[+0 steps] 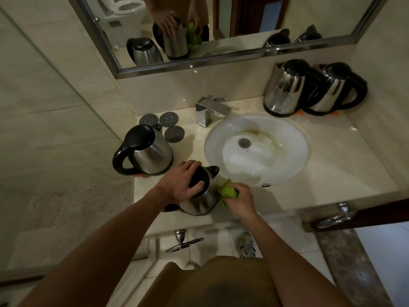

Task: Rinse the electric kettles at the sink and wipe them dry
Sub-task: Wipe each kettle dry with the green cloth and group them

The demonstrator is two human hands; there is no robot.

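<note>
Head view: I see the steel kettle with a black lid [200, 196] standing upright at the front edge of the cream marble counter [332, 173], at about 7 o'clock from the round white basin [294, 151]. My left hand [180, 182] lies spread over its lid, fingers curved down onto it and steadying it. My right hand [240, 201] grips a crumpled green cloth [228, 191] and presses it to the kettle's right flank. Little counter remains between this kettle and the front lip; the basin rim is just beside its spout.

At 10 o'clock from it a second steel kettle with a black handle [143, 151] stands near the left counter edge, with three round grey discs [166, 127] beyond it. The square chrome tap [211, 110] sits at the basin's 11 o'clock. Two more polished steel kettles [314, 89] touch each other at the back right corner, under the framed mirror [221, 29]. The discs carry a pale printed symbol; I cannot read any brand.
</note>
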